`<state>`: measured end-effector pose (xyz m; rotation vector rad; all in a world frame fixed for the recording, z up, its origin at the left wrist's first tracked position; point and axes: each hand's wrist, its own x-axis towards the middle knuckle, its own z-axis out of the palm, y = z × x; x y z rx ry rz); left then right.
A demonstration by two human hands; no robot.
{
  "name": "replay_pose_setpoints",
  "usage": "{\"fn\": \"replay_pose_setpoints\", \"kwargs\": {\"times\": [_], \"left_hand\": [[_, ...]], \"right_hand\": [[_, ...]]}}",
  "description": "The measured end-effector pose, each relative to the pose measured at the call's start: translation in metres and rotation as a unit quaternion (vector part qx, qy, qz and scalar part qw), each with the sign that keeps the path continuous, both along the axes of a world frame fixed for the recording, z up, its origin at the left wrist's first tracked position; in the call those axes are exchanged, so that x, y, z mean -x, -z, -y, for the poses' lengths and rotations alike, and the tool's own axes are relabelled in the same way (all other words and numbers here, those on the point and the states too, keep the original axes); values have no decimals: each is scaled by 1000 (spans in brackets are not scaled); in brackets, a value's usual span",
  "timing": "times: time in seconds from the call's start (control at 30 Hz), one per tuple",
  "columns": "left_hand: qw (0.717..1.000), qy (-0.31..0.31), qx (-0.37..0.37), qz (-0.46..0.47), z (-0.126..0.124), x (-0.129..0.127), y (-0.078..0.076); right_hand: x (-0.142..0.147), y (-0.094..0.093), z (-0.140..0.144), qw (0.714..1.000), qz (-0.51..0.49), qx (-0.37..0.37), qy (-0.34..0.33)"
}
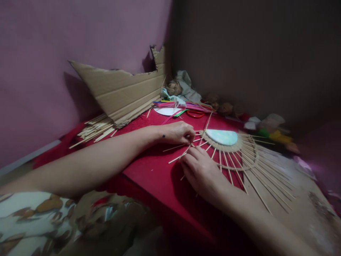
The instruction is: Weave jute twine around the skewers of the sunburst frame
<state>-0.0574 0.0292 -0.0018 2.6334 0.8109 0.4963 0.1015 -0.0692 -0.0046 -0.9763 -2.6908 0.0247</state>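
Both hands pinch sticks at the woven disc's (223, 138) left edge: left hand (179, 132), right hand (200, 170). Weaving appears partly complete; outer spokes remain bare.

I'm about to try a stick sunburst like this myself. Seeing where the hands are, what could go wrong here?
The right hand rests on the thin sticks fanning from the woven ring; leaning on them might snap or shift them. The left hand pinches at the ring's edge, so a hard tug could loosen the weave. Dim light makes fine gaps hard to see.
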Motion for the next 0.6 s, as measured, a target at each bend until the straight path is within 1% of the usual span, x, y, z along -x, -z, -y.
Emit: {"fn": "replay_pose_setpoints", "kwargs": {"times": [0.07,0.13,0.2,0.27,0.37,0.47,0.53,0.6], "left_hand": [[1000,3,3,-4,0,0,0],[1000,3,9,-10,0,0,0],[1000,4,14,-12,0,0,-1],[1000,6,16,-11,0,0,-1],[1000,9,15,-11,-1,0,0],[1000,12,15,-13,-3,-1,2],[1000,2,16,-12,-4,-1,3],[1000,1,16,-6,-5,-1,5]], "right_hand": [[4,-3,0,999,-24,48,6],[6,-5,1,996,-35,82,5],[8,-4,1,995,-37,94,-7],[9,-2,0,995,-32,92,-15],[12,-1,-4,997,-9,71,-12],[18,-7,-6,997,61,35,-22],[23,-14,-5,990,133,-9,-55],[28,-20,-2,972,200,-61,-107]]}}
